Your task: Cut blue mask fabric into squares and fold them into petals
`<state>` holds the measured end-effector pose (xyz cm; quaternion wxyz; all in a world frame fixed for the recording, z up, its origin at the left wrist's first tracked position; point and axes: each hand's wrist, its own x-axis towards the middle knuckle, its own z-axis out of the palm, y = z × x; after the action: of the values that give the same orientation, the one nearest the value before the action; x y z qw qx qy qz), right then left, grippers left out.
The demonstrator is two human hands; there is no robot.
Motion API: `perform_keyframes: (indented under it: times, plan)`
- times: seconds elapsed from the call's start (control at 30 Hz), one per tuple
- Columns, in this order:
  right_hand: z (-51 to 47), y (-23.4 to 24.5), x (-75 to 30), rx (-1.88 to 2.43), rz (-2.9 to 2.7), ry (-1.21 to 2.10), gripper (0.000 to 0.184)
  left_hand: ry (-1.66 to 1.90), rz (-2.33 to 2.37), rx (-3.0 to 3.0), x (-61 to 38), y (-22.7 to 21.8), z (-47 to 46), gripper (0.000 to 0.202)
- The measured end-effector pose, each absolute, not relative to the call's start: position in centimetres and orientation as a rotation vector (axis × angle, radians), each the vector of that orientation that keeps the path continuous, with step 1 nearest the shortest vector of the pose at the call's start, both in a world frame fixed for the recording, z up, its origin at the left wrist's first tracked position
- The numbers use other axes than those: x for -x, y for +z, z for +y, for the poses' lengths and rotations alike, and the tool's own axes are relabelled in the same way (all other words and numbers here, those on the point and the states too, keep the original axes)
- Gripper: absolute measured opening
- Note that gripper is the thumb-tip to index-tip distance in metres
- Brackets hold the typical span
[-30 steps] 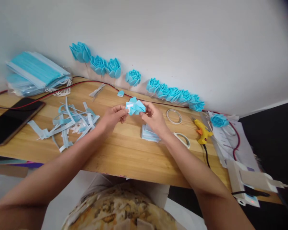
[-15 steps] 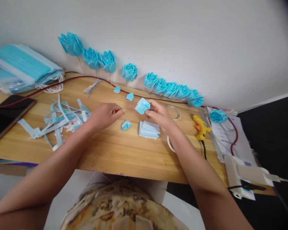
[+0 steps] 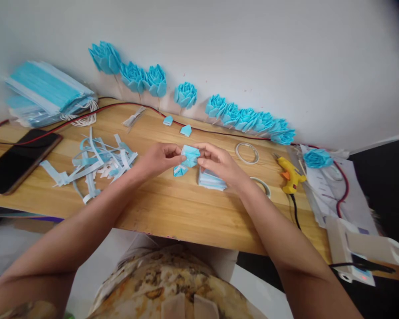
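Both hands meet over the middle of the wooden table (image 3: pixel 173 212). My left hand (image 3: pixel 159 158) and my right hand (image 3: pixel 216 161) pinch one small folded blue piece (image 3: pixel 190 155) between their fingertips. Just below it a second folded blue piece (image 3: pixel 179 171) lies on the wood. A small stack of cut blue rectangles (image 3: pixel 211 181) sits under my right wrist. Two more folded pieces (image 3: pixel 186 130) lie farther back near the red cable.
A row of blue fabric roses (image 3: pixel 232 116) leans on the wall. Left: cut mask strips (image 3: pixel 93 164), a phone (image 3: pixel 16 161), a stack of face masks (image 3: pixel 46 95). Right: tape rolls (image 3: pixel 247 152), a yellow glue gun (image 3: pixel 291 175), papers, a white device (image 3: pixel 359 252).
A second ago both hands held a larger blue piece. Then the left hand let go and a folded piece lay on the table. Now the left hand pinches the piece again.
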<state>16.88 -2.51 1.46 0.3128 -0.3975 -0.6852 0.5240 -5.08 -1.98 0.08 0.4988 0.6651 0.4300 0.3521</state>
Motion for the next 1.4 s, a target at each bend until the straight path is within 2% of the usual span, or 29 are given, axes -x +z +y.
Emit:
perform_keyframes:
  times: [0.1,0.3,0.47,0.8,0.97,1.1,1.4]
  plan:
    - [-2.4,1.6,-16.9,1.083,-1.659,1.474,0.032,0.839,1.021,-1.593,5.0,0.1,-2.1,0.026]
    - [-2.5,0.8,-16.2,1.16,-1.589,1.406,0.026,0.72,0.974,-1.635,4.9,0.2,-2.2,0.031]
    - [-2.7,0.7,-16.1,1.169,-1.617,1.351,0.026,0.862,0.986,-1.593,4.9,0.6,-2.1,0.041]
    - [-3.2,0.6,-15.8,1.162,-1.805,1.164,0.021,0.943,1.019,-1.585,4.5,1.0,-2.6,0.023]
    - [-3.2,1.0,-16.0,1.115,-1.806,1.246,0.02,0.938,1.023,-1.588,4.6,0.8,-2.5,0.023]
    - [-3.1,1.0,-16.0,1.132,-1.748,1.301,0.027,0.927,1.028,-1.581,4.5,0.3,-2.5,0.025]
    - [-3.1,0.7,-15.9,1.195,-1.867,1.042,0.029,0.94,0.997,-1.573,4.6,0.5,-2.4,0.022]
